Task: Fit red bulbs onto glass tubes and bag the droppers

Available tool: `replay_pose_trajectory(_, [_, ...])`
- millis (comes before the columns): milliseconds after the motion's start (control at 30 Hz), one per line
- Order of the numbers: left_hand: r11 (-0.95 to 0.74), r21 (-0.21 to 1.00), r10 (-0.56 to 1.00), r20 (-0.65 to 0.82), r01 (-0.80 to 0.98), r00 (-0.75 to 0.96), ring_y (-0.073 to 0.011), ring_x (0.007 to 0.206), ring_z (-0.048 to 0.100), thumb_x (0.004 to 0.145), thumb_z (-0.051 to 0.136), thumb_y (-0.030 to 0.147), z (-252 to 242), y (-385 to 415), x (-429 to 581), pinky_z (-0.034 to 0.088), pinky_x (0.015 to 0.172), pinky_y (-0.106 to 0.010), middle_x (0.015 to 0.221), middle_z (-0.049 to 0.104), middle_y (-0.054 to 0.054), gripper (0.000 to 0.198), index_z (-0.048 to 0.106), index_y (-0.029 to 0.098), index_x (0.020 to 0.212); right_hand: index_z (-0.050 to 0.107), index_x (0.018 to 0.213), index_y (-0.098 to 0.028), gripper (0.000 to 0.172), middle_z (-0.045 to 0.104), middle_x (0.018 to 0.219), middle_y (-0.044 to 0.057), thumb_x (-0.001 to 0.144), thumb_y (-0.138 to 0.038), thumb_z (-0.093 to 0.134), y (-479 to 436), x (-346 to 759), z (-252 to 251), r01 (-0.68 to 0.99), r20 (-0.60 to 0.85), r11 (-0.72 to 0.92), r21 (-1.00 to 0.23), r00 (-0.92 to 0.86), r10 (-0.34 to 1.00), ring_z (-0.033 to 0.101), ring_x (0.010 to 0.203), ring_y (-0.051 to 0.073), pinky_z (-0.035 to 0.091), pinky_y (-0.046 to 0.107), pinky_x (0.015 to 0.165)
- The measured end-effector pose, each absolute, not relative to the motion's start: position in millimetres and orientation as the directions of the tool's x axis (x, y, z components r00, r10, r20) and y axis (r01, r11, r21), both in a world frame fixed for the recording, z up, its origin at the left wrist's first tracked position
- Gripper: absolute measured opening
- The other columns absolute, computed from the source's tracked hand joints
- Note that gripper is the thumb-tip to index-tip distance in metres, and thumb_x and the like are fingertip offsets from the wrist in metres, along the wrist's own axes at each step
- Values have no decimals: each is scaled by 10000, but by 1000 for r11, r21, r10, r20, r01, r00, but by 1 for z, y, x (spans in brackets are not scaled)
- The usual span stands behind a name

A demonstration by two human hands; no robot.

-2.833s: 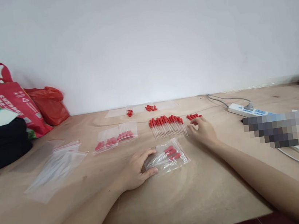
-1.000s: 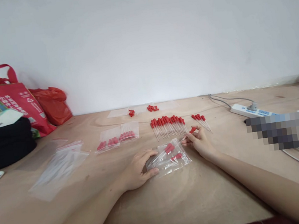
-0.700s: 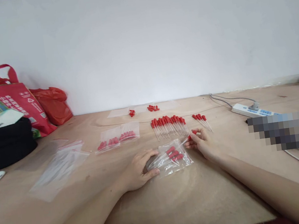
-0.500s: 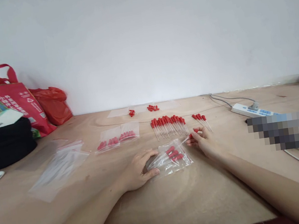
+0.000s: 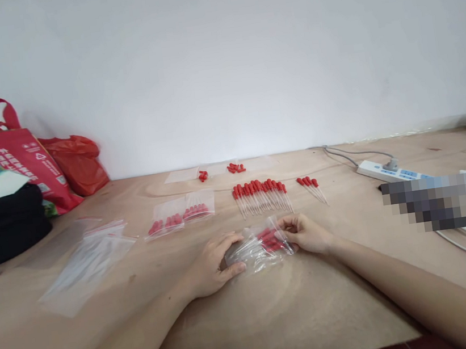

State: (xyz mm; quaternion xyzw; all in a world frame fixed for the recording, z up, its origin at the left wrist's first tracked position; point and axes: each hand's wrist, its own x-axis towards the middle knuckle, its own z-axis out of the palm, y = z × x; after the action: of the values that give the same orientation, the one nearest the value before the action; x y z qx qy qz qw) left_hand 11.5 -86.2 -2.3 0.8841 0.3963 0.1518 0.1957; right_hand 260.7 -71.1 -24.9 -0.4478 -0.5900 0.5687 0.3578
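A clear zip bag (image 5: 258, 264) lies on the table in front of me, holding several droppers with red rubber bulbs (image 5: 271, 242) and clear stems. My left hand (image 5: 214, 265) grips the bag's left end between thumb and fingers, around the stem tips. At the bag's right edge, beside the bulbs, my right hand (image 5: 308, 235) has its fingers closed on the plastic; its fingertips are partly hidden. Just beyond the bag, a row of loose droppers (image 5: 261, 195) lies with bulbs pointing away, and a smaller group of droppers (image 5: 312, 188) is to its right.
Filled zip bags (image 5: 166, 222) lie to the left, near flat unfilled bags (image 5: 86, 268). Small red bulbs (image 5: 236, 168) rest by the wall. A power strip (image 5: 391, 172) with cables is at the right; a red shopping bag (image 5: 29, 161) and a black bag (image 5: 7, 224) stand at the left.
My right hand has moved left to the bag's mouth, and the dropper it held is now inside the bag with the others. The left hand keeps its grip.
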Motion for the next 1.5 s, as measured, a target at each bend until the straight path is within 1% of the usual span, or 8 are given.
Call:
replay_pose_trajectory(200, [-608,466,762,113,643,638,-217,1171,378,806,479,399,-3,-86,11,323,965,-381,1268,432,-45,431,387,246,1198,561,616,-181,235,489,426,-47,572,-391,658,-68,258,-26,172,-93,-34,-984,-351,932,372,350,56,294,189,350])
replay_pose_trajectory(433, [-601,466,765,97,650,637,-210,1163,387,804,477,406,-1,-87,12,328,965,-370,1256,438,-50,430,394,235,1190,563,607,-196,202,561,551,-19,589,-388,624,-58,270,-22,372,-13,93,-924,-275,961,470,472,98,365,218,441])
replay_pose_trajectory(600, [-600,469,765,102,648,635,-220,1160,389,802,478,403,0,-88,11,328,961,-380,1255,438,-50,424,398,239,1185,619,762,-184,167,616,871,67,704,-284,500,-32,315,-15,856,328,10,-517,187,926,561,765,178,408,275,642])
replay_pose_trajectory(767, [-610,480,755,112,630,646,-221,1157,390,804,478,401,-2,-87,10,326,961,-384,1248,442,-49,418,395,244,1182,595,1000,-196,304,590,1003,104,758,-284,434,-12,341,-22,926,272,-230,-299,313,910,555,886,240,399,312,673])
replay_pose_trajectory(1000, [-603,473,760,98,642,642,-219,1164,385,802,480,401,-3,-85,11,323,963,-374,1251,440,-44,419,394,247,1182,560,1044,-173,328,616,980,114,743,-207,436,-5,334,-22,906,203,-255,-338,335,920,559,916,235,409,306,695])
replay_pose_trajectory(1233, [-601,467,763,92,649,640,-222,1164,382,802,476,412,-3,-86,11,323,960,-379,1259,432,-47,421,402,244,1182,576,966,-153,400,622,936,104,602,-313,625,-19,347,-2,913,-104,-181,-366,153,983,586,815,217,420,277,633])
replay_pose_trajectory(1367, [-608,466,760,107,643,641,-219,1161,388,802,479,409,-3,-85,12,325,958,-375,1252,441,-46,420,402,243,1179,514,1044,-109,512,629,863,110,641,-414,596,-19,339,-10,905,8,-136,-403,152,988,583,808,225,418,298,664])
replay_pose_trajectory(1500, [-608,466,759,102,643,643,-216,1172,376,806,475,404,-3,-85,11,317,966,-376,1260,435,-42,417,394,249,1185,477,1072,-84,353,612,924,152,735,-190,467,-12,326,-23,901,131,-60,-430,128,983,556,902,236,405,317,747])
